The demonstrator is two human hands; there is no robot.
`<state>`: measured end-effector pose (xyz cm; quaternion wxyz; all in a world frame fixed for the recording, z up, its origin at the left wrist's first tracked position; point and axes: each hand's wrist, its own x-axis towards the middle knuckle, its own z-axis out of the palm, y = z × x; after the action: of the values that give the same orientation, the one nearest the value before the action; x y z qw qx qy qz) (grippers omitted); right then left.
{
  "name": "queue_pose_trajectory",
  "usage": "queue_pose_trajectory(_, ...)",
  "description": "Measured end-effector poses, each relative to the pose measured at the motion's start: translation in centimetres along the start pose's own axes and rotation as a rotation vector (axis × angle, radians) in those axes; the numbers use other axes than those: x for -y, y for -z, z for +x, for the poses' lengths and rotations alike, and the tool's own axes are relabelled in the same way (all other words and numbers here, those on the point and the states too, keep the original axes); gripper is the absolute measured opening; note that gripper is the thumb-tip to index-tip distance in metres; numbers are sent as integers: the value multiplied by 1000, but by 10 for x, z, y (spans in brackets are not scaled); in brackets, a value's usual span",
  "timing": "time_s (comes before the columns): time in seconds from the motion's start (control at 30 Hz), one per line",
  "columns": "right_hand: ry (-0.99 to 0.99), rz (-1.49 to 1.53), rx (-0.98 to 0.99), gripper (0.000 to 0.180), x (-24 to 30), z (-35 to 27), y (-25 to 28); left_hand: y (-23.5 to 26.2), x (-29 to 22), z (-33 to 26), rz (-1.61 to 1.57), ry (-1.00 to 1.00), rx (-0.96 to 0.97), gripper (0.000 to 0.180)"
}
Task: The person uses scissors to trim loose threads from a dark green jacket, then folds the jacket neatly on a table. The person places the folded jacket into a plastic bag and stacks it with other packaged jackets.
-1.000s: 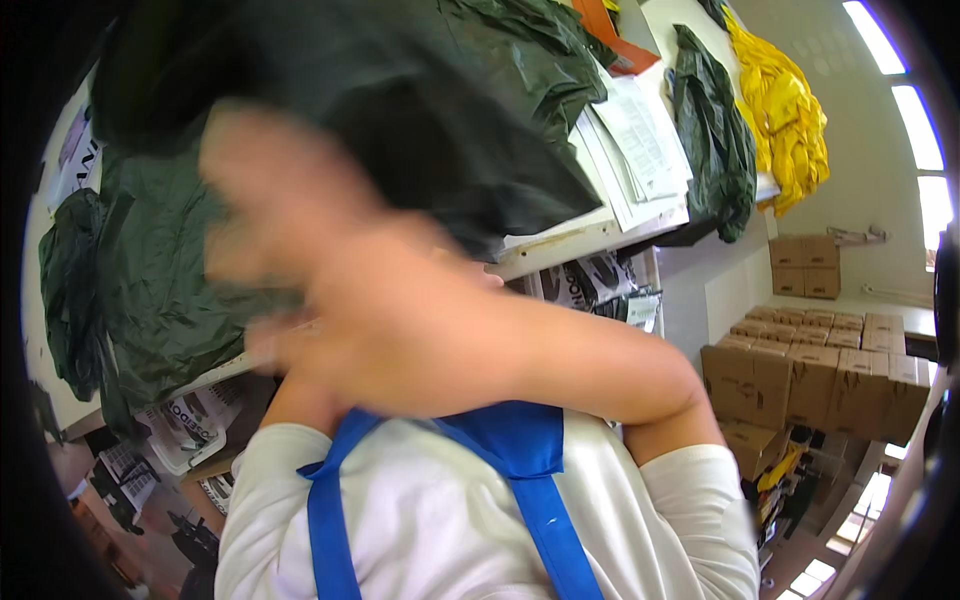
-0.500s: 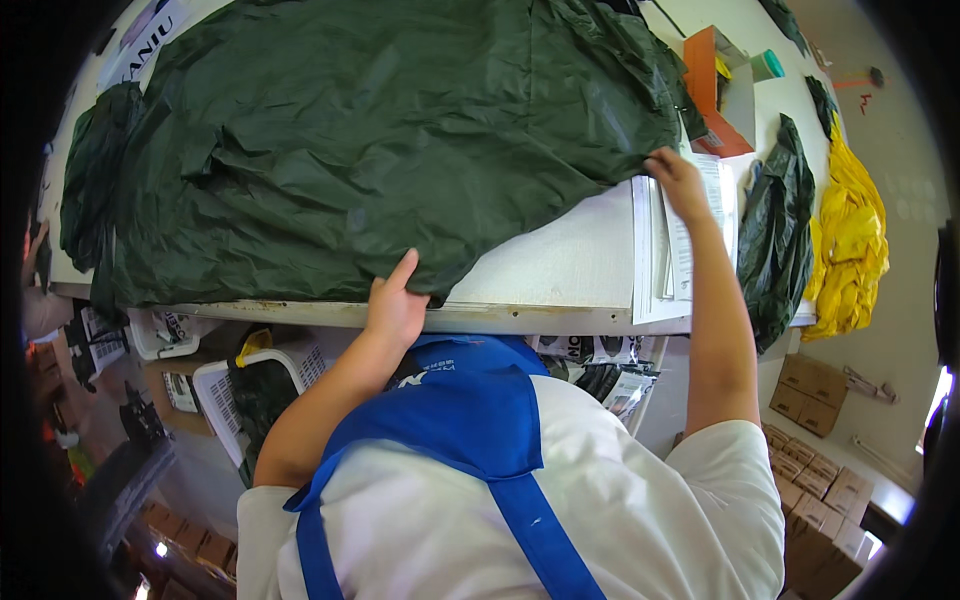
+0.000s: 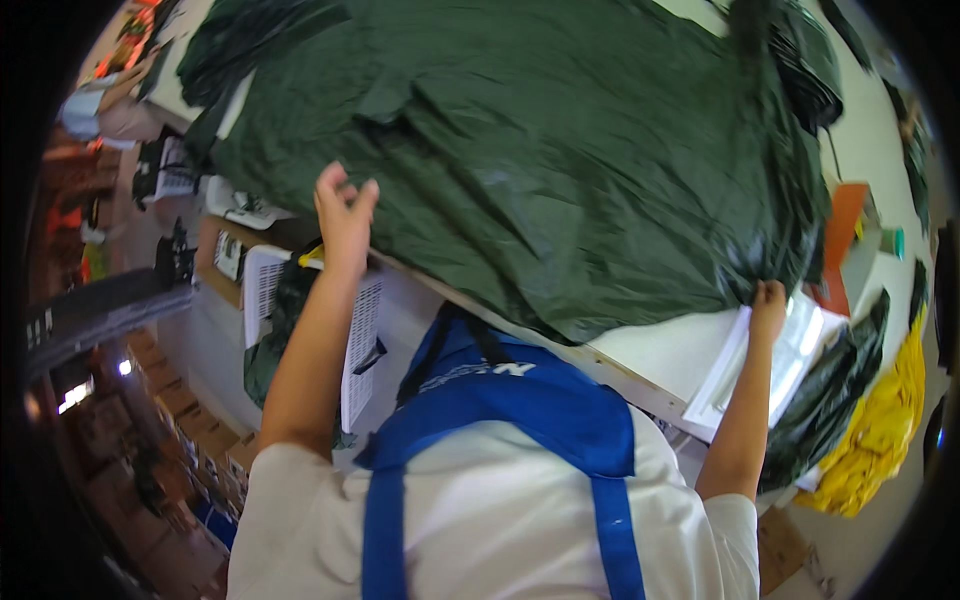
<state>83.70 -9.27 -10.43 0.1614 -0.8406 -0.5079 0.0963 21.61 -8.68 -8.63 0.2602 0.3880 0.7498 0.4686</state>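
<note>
A large, wrinkled dark green waterproof garment [image 3: 560,170] is spread over the white worktable [image 3: 660,365] and hangs past its front edge. My right hand [image 3: 768,312] pinches its near right edge beside a stack of papers [image 3: 785,375]. Raised over the left front part of the garment, my left hand [image 3: 343,215] is open, fingers curved and apart, with nothing in them. Folds bunch up close to my right hand.
At right stand an orange box [image 3: 842,245] and a green roll [image 3: 892,242]. Another dark green garment [image 3: 830,400] and a yellow one [image 3: 875,420] hang off the table's right end. Below the table is a white basket [image 3: 362,350]. A person [image 3: 100,110] sits at far left.
My left hand has let go of the near edge and moved up and left. My right hand, still gripping, has pulled its edge nearer. The view has turned, too.
</note>
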Motion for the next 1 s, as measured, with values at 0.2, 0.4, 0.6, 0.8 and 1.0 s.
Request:
queue_pose_trajectory(0.2, 251, 430, -167, 17, 152, -85, -59, 14, -2, 114, -101, 220, 312, 50)
queue_pose_trajectory(0.4, 545, -96, 153, 46, 239, -178, -118, 58, 34, 165, -166, 60, 491, 21)
queue_pose_trajectory(0.6, 620, -248, 169, 49, 239, -185, -120, 112, 59, 155, 158, 81, 627, 30)
queue_pose_trajectory(0.8, 846, -315, 77, 39, 254, -189, -108, 36, 20, 174, 444, -370, 515, 30)
queue_pose_trajectory(1.0, 215, 351, 70, 33, 192, -165, -91, 44, 100, 189, 472, -364, 446, 38)
